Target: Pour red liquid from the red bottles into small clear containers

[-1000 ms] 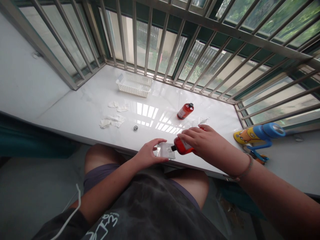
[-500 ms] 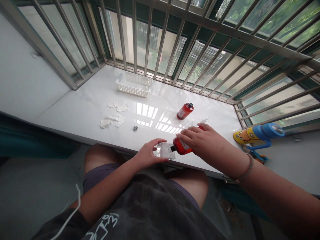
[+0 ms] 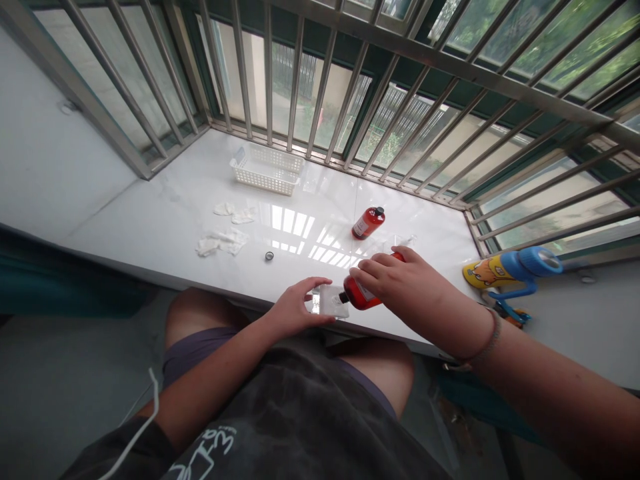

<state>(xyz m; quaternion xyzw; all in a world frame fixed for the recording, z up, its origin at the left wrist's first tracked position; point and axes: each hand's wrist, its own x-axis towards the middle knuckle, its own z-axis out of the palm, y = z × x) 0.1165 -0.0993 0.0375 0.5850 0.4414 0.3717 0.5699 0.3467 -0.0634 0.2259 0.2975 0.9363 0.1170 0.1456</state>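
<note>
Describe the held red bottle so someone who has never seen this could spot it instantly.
A white counter runs beneath the barred window. At its near edge, the right hand holds a tilted red bottle, black tip toward the clear container in the left hand. Unlike the second bottle farther back, this one is gripped.

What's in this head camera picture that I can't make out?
In the head view:
Tilted red bottle: far end mostly covered by the right hand.
Its label: print too small, partly covered too.
Clear container: too small and see-through to tell its liquid level.
Dark ring: too small to tell whether it's a cap.
Right arm: cut off by the right edge.
</note>
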